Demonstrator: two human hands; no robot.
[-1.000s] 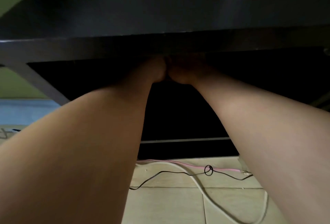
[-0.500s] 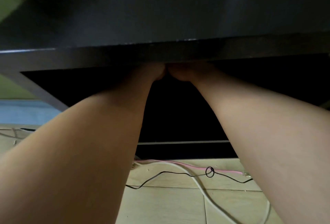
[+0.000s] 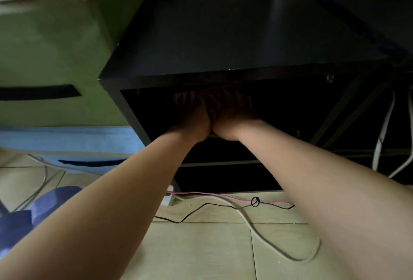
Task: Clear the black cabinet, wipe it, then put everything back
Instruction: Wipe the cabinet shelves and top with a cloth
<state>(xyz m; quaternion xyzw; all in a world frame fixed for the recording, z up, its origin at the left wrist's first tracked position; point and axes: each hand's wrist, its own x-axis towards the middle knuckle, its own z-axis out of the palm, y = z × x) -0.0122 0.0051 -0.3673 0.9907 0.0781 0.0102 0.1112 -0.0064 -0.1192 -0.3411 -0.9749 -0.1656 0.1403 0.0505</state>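
Currently the black cabinet [image 3: 234, 29] stands on the tiled floor [image 3: 201, 253], its open front facing the camera. Its top panel is matte black, bare, with a faint sheen. The upper compartment [image 3: 290, 105] is too dark to show any contents; both forearms reach into it. The left hand [image 3: 193, 116] and right hand [image 3: 230, 114] sit side by side, heels touching. The fingers [image 3: 237, 96] stretch forward, slightly spread, dim in the shadow; whether they rest on anything cannot be told. The lower compartment [image 3: 223, 177], beneath a thin shelf edge, is equally dark. Just beside the cabinet's left wall stands a green fabric box [image 3: 55, 40], contents unseen, with a blue drawer [image 3: 67, 141] under it. Before the cabinet's foot lie a white cable [image 3: 257, 230], a black cable [image 3: 201, 209], a pink cable [image 3: 223, 196] and a white power strip [image 3: 168, 197].
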